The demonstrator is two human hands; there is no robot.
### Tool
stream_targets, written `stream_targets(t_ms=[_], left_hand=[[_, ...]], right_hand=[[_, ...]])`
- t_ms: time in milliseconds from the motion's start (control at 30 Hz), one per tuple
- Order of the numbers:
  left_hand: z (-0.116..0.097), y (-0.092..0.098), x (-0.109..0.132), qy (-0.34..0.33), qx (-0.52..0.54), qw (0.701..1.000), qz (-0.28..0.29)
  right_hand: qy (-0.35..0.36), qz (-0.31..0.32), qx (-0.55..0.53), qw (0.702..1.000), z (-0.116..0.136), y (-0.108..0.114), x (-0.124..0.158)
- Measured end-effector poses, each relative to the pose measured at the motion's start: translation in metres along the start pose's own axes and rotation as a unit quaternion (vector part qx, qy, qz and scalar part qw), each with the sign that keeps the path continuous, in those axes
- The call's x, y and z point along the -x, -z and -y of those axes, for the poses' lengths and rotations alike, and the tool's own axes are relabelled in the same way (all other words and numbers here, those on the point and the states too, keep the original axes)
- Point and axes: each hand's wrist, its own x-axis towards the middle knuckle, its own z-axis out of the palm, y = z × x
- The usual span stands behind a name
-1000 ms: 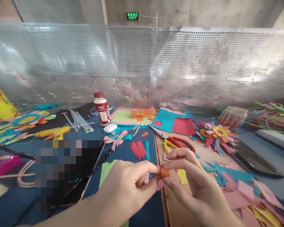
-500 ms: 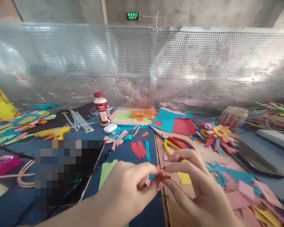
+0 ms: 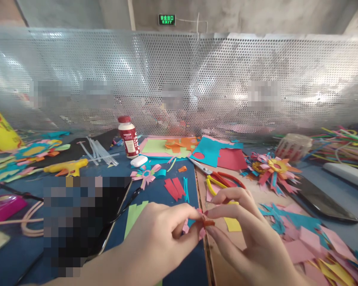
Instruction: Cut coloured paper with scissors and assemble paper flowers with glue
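Observation:
Between my two hands, low in the middle of the view, is a small orange-red paper strip (image 3: 209, 223). My left hand (image 3: 170, 230) pinches its left end between thumb and forefinger. My right hand (image 3: 247, 230) has thumb and forefinger closed on its other end, the remaining fingers curled above. Pink and blue paper (image 3: 186, 227) shows partly behind my left fingers. Just beyond my hands lie red paper pieces (image 3: 174, 188) and thin blue strips (image 3: 186, 189). A pink-and-blue paper flower (image 3: 147, 174) rests farther to the left. Scissors (image 3: 210, 173) with red and yellow handles lie beyond my right hand.
A dark tablet-like device (image 3: 115, 210) and a yellow glue gun (image 3: 66, 167) lie left. A bottle (image 3: 127, 137) stands behind a white case (image 3: 139, 161). At right are a finished-looking paper flower (image 3: 276, 169), a phone (image 3: 324, 200) and paper scraps (image 3: 301, 246). A perforated metal screen (image 3: 179, 59) closes the back.
Both hands keep their pinch on the orange-red strip in nearly the same place. The objects on the table have not moved.

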Motion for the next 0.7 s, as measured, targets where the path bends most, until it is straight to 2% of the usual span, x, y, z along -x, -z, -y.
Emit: stream_targets(t_ms=[200,367,500,700], left_hand=[[-0.0013,0.0012,-0.0034,0.104,0.054,0.991,0.060],[-0.0034,0.0039,-0.0037,0.177,0.083,0.974,0.112],[-0.0035,0.0038,-0.0035,0.181,0.081,0.973,0.117],[-0.0025,0.0009,-0.0020,0.146,0.056,0.983,0.093]], right_hand=[[-0.006,-0.014,0.019,1.000,-0.0011,0.0006,0.0002],[0.021,-0.019,0.049,0.998,-0.0064,0.0016,-0.0001],[0.026,-0.011,0.050,0.998,-0.0074,0.0017,-0.0007],[0.040,0.010,0.049,0.998,-0.0038,0.0004,-0.0004]])
